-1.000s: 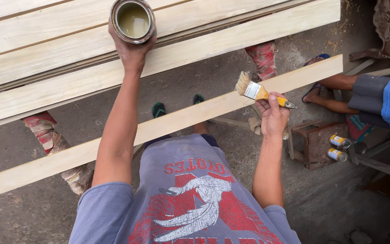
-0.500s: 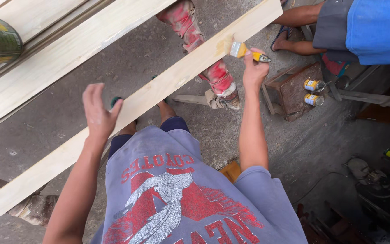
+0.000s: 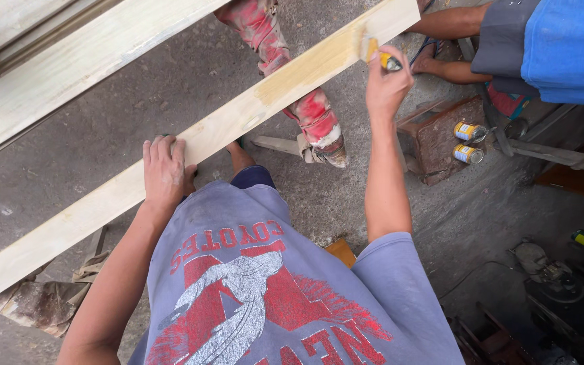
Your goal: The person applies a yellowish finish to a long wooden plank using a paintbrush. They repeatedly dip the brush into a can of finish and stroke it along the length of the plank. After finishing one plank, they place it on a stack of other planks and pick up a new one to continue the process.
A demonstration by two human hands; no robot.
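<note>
Two hands now on one plank (image 3: 103,203).
Since half a second ago the left hand (image 3: 165,172) has dropped flat, fingers spread, onto the plank; the right hand (image 3: 386,84) pinches a brush (image 3: 372,51), and a yellow wet streak (image 3: 305,71) trails left of it.
</note>
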